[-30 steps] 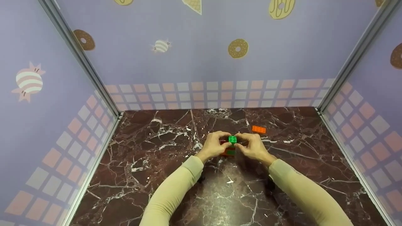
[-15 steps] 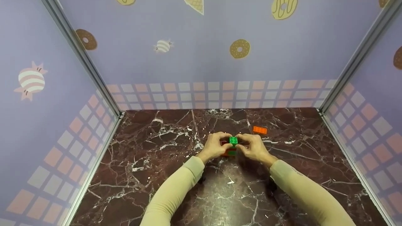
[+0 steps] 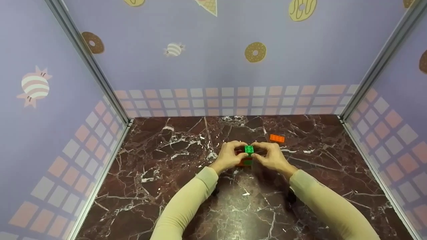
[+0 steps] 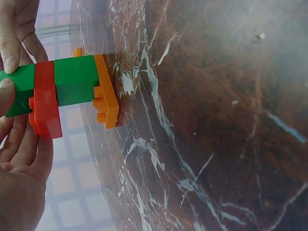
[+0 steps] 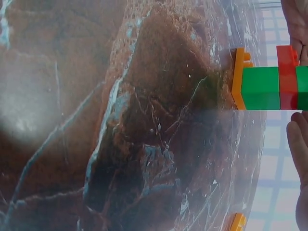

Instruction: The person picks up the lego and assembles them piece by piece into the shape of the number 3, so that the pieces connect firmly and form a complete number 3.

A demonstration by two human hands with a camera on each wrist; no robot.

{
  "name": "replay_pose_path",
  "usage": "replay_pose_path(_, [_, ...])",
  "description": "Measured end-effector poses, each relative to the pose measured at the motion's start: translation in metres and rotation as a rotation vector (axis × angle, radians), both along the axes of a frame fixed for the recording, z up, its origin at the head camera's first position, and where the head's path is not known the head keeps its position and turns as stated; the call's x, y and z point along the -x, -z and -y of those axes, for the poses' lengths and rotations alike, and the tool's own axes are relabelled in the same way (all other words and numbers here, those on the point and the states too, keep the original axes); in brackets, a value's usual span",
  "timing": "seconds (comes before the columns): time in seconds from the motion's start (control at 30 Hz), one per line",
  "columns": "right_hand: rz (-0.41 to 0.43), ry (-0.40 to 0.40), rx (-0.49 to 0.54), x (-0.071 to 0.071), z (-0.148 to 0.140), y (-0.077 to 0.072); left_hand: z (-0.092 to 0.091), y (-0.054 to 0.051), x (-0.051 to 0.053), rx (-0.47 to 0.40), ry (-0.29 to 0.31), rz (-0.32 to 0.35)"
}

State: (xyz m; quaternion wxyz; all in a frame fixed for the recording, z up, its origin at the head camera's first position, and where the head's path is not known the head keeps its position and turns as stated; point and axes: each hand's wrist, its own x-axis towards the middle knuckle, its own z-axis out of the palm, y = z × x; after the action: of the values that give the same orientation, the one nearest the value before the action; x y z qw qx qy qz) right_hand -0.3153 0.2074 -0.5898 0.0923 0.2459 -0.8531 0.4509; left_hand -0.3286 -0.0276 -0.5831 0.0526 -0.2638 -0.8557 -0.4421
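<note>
A small tower of toy building bricks stands on the tabletop between my hands. Its top is a green brick (image 3: pixel 249 149) with studs. Below that, the left wrist view shows a red brick (image 4: pixel 47 101), a lower green brick (image 4: pixel 76 81) and an orange brick (image 4: pixel 112 98) at the bottom. The red and orange bricks jut out to one side. From the left, my left hand (image 3: pixel 228 156) pinches the top green brick between thumb and fingers. My right hand (image 3: pixel 273 158) grips the same brick from the opposite side. Fingers partly hide the tower in the head view.
Another orange brick (image 3: pixel 277 138) lies apart on the dark marbled tabletop (image 3: pixel 160 200), behind the right hand. Patterned purple panels (image 3: pixel 213 66) with metal corner posts (image 3: pixel 370 63) close off the back and both sides.
Both hands keep their grip on the top green brick. The whole view has shifted slightly; the tower and the loose orange brick otherwise look the same.
</note>
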Motion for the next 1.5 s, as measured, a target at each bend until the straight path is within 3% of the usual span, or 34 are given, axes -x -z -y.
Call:
replay_pose_path(0.33, [0.107,0.077,0.035,0.005,-0.02,-0.004,0.0,-0.002,-0.002,0.021,-0.017,-0.001])
replay_pose_path(0.67, [0.008,0.23,-0.076,0.023,-0.049,0.0,0.001,-0.004,-0.002,0.015,-0.013,-0.009])
replay_pose_path(0.93, [0.086,0.243,-0.112,0.033,-0.065,0.002,0.001,-0.003,-0.002,0.024,-0.021,-0.003])
replay_pose_path(1.1, [0.065,0.299,-0.231,0.037,-0.072,0.004,0.001,-0.004,-0.003,0.034,-0.027,-0.008])
replay_pose_path(1.5, [0.025,0.322,-0.341,0.053,-0.089,0.012,0.001,-0.006,-0.003,0.043,-0.028,-0.033])
